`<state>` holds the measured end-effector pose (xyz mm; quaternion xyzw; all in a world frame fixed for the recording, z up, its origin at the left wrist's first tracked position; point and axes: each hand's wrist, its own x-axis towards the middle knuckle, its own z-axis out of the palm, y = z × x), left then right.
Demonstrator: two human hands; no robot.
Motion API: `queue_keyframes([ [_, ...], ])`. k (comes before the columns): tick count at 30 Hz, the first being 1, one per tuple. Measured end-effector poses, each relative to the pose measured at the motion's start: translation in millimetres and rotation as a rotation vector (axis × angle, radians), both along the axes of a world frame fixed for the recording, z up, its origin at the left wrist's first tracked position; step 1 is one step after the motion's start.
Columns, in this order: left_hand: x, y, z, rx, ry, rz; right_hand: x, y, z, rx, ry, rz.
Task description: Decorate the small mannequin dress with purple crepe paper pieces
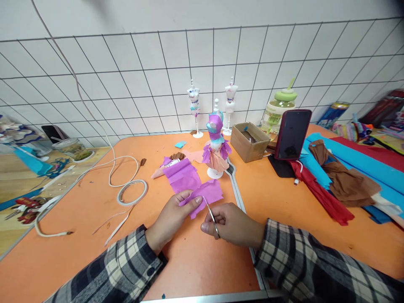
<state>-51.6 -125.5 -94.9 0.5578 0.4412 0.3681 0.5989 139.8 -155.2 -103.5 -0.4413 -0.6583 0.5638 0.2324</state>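
Note:
My left hand [172,216] pinches a small piece of purple tissue paper [206,195] between thumb and fingers, just above the orange table [94,252]. My right hand [232,223] is closed on a pair of small metal scissors [211,214] whose blades point up at the paper's lower edge. A larger purple sheet [183,174] lies flat behind my hands. Beyond it stands a small mannequin [216,145] dressed in purple and peach paper.
Two bare white mannequins [195,105] stand by the tiled wall. A cardboard box [249,141], a propped phone [292,134] and a green-lidded jar [279,109] sit at right, with blue, red and brown paper [344,176]. A white tape roll [132,191] and cable lie at left.

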Motion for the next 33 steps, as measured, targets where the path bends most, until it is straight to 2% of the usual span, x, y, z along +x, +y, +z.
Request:
queue_keyframes([
  [11,0.5,0.3,2.0,-0.002,-0.014,0.002,-2.1,0.6,2.6,-0.135,-0.027,-0.019],
  [15,0.0,0.5,1.1,-0.009,-0.038,0.008,-2.4,-0.1,-0.3,-0.128,-0.037,-0.008],
  [20,0.6,-0.5,0.1,-0.087,-0.087,0.033,-0.4,-0.7,-2.1,-0.036,-0.049,0.016],
  [27,0.3,0.5,-0.4,-0.092,-0.099,0.073,-0.1,-1.4,4.5,-0.067,-0.053,0.034],
  [33,-0.3,1.3,0.7,-0.119,-0.095,0.048,1.2,0.2,1.4,-0.052,-0.018,0.056],
])
